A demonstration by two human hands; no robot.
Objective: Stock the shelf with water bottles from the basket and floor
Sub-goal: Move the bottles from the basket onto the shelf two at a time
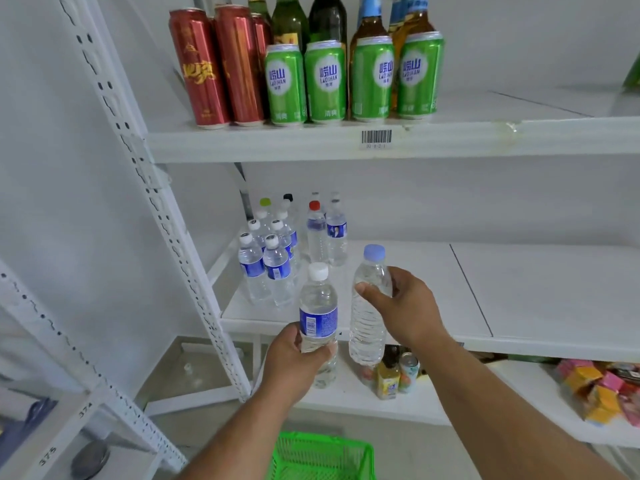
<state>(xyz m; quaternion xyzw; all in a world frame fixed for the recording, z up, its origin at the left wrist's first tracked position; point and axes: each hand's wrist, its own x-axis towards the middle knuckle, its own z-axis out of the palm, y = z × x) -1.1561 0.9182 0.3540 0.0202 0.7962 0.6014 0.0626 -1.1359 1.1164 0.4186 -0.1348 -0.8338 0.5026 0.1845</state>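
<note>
My left hand [294, 362] grips a white-capped water bottle with a blue label [318, 317] by its lower half, upright, at the front edge of the middle shelf [519, 306]. My right hand [405, 306] holds a taller clear bottle with a pale blue cap [369, 306] around its upper body, just to the right of the first. Several water bottles [273, 258] stand in rows at the shelf's left back. A green basket [322, 457] sits on the floor below my arms; I cannot see what it holds.
The top shelf [485, 140] carries red cans [214, 67], green cans [349, 77] and glass bottles. The lower shelf holds small drink bottles [394, 375] and colourful boxes [602, 389]. A white perforated upright [166, 216] bounds the shelf on the left. Another rack [52, 427] stands at far left.
</note>
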